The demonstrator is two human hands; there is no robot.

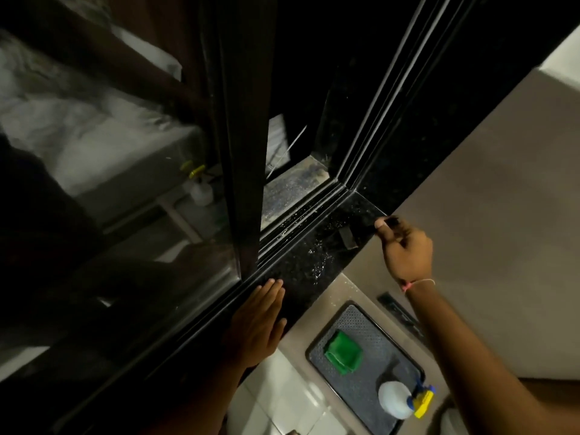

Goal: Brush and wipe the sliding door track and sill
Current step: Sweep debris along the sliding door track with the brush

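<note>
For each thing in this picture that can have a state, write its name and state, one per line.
Sliding door: partly open.
Sill: speckled with droplets or grit.
Brush: held, head on sill.
Right hand: gripping brush.
Left hand: flat, open on sill.
Green cloth: folded on tray.
Spray bottle: lying on tray.

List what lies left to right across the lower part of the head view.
left hand flat on the sill → green cloth → spray bottle, both on the grey tray → right forearm
</note>
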